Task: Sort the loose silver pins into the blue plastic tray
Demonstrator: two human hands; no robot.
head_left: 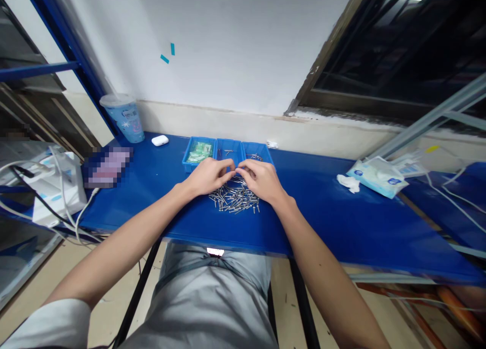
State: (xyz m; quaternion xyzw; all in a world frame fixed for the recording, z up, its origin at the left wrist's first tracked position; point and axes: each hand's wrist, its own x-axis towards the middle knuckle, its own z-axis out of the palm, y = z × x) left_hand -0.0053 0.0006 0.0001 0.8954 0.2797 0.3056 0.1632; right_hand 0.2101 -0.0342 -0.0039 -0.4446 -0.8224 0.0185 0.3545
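Note:
A loose pile of small silvery metal pins or screws (236,200) lies on the blue table; their exact kind is too small to tell. My left hand (209,176) is over the pile's left side, thumb and fingers pinched. Facing it, my right hand (260,178) is also pinched, its fingertips almost meeting the left ones. Whatever sits between the fingertips is too small to make out. Just behind are three joined blue bins: the left bin (186,157) has green-and-white packets, the middle bin (230,142) a few small pieces, the right bin (270,158) some metal pieces.
On the blue table (322,212), a lidded cup (129,120) and a white earbud case (160,140) stand at back left. A blurred phone (110,167) and a white power strip (63,187) with cables lie left. A tissue pack (377,177) and crumpled tissue (348,183) lie right.

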